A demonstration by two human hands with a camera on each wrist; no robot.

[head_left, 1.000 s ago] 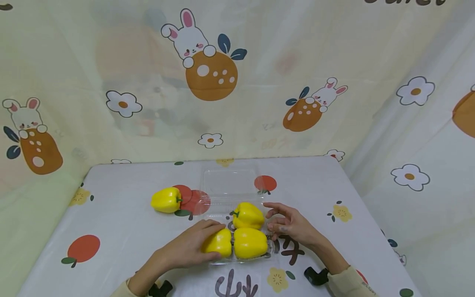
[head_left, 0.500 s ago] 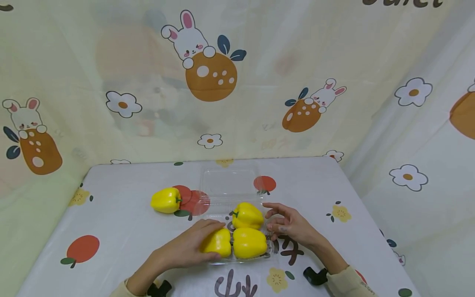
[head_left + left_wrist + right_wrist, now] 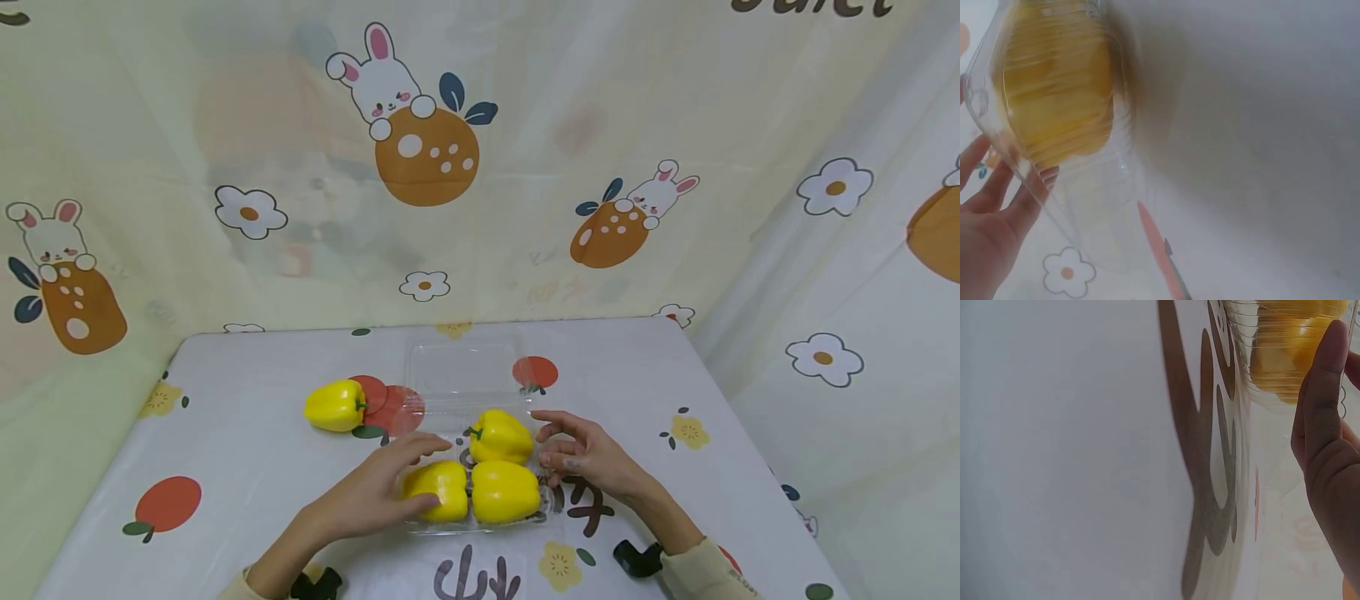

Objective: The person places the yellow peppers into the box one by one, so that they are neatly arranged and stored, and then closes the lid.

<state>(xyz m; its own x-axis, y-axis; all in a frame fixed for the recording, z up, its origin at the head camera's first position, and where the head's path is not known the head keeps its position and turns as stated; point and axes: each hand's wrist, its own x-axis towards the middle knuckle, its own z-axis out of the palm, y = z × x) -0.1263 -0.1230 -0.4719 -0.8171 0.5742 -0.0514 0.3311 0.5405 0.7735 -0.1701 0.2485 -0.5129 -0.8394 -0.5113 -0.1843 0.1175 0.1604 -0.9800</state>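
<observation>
Yellow pepper [image 3: 437,490] under left hand's [image 3: 375,492] loosely spread fingers; right hand [image 3: 581,454] hovers, fingers relaxed.

Three peppers [image 3: 501,467] lie in the open clamshell box [image 3: 480,467] near the front of the bench [image 3: 637,392], its lid [image 3: 463,368] lying flat behind them. A fourth pepper [image 3: 335,405] lies on the bench to the box's left. The left hand [image 3: 375,492] sits at the box's left side, the right hand [image 3: 588,454] at its right.

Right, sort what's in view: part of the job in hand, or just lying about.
In hand: left hand, right hand, clear plastic tray, three yellow peppers in it.

Lying about: fourth yellow pepper apart on the table; printed backdrop.
</observation>
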